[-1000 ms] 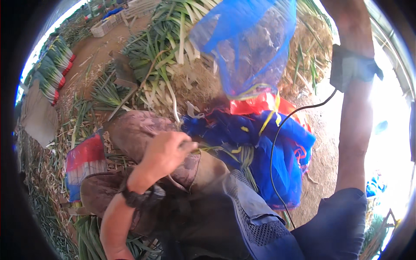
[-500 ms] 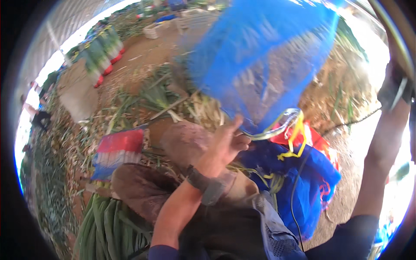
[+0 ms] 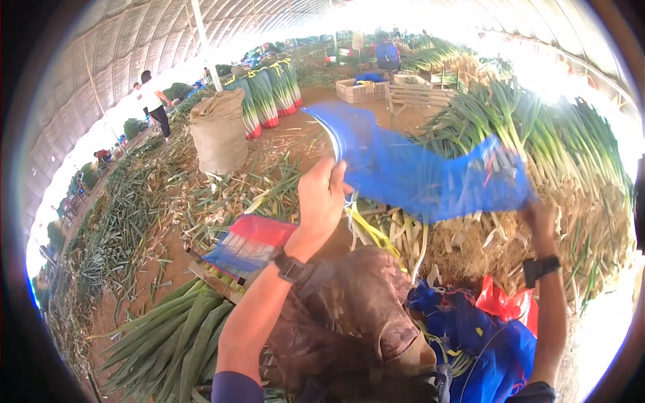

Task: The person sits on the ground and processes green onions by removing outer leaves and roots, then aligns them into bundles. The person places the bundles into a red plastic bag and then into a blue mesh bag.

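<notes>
Stretched out in front of me is a blue mesh bag, see-through and slightly blurred. My left hand is closed on its pale-edged mouth, where a yellow drawstring dangles. At the bag's far right end is my right hand, smeared by motion, with its fingers closed on the mesh. Left of my knees, a bundle of leeks lies with its white ends inside a red, white and blue wrapper.
A pile of blue bags and a red plastic bag lie by my right knee. Leeks with roots are heaped at right. Beyond stand a beige sack, bagged leeks and a crate. A person walks far left.
The blue bag has come down from high in front and now spans both hands. My right hand has moved in from the far right edge onto the bag. The head view has tilted up.
</notes>
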Action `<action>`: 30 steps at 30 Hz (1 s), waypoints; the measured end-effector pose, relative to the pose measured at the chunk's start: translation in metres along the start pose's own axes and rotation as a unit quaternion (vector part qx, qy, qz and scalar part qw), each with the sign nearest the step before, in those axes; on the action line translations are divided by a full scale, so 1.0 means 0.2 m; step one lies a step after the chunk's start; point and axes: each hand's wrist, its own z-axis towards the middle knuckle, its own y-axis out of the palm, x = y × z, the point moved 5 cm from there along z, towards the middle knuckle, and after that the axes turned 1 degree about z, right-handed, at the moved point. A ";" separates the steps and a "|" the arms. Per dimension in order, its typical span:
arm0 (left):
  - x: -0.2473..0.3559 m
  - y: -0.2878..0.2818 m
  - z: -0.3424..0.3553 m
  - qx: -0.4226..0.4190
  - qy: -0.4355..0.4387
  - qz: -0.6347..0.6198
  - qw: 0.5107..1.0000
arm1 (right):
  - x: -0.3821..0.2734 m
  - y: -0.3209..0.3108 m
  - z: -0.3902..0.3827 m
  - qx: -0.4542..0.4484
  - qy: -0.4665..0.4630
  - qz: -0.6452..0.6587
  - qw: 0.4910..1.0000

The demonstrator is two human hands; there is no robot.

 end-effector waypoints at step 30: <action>-0.22 0.16 -0.43 -0.160 0.247 0.336 0.895 | -0.96 1.45 -0.72 -0.443 -0.185 -0.119 0.869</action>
